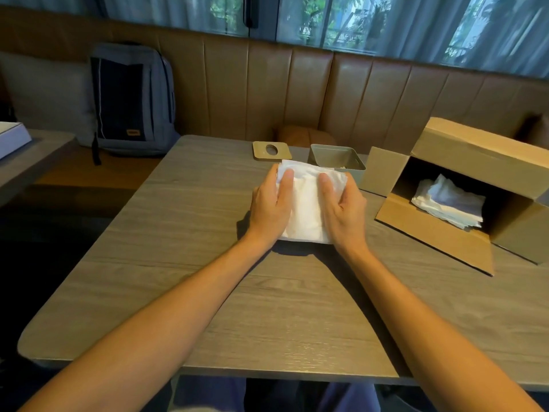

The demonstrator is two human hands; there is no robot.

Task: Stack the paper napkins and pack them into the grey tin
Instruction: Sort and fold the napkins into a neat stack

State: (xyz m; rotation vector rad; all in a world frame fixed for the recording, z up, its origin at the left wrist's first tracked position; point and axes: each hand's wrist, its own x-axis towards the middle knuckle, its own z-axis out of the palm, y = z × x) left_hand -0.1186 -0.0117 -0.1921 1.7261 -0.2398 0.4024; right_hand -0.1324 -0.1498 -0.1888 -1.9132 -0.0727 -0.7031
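Wood-grain table (178, 263) in front of a brown padded bench (267, 90) carries everything. Both hands clasp a stack of white napkins (306, 203) at the table's middle: the left hand (269, 208) and right hand (344, 209) curl round its sides, thumbs on top. Just behind it stands the open grey tin (332, 156), its lid (261, 151) lying to the left. More napkins (448, 203) lie in a cardboard box (475, 147) at right.
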